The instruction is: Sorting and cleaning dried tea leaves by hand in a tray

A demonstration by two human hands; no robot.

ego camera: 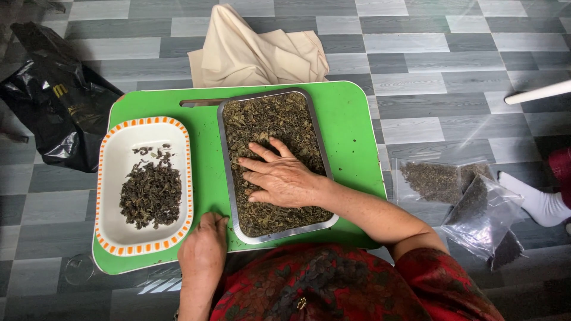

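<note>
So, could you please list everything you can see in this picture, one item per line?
Lap table: one, green, on the tiled floor.
Metal tray: one, silver, on the lap table, full of dried leaves.
Dish: one, white with orange edging, left of the tray, holding a small leaf pile.
Cloth: one, cream, behind the table.
Plastic bag: one, black, far left.
Clear bags: several, with dark leaves, right.
Left hand: at the table's near edge.
Right hand: flat on the leaves.

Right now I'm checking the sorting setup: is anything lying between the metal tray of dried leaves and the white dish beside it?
Nothing visible does. The metal tray and the white dish sit side by side on the green board, with only a bare green strip between them. The right hand rests on the tray's leaves; the left hand grips the board's near edge.
</note>
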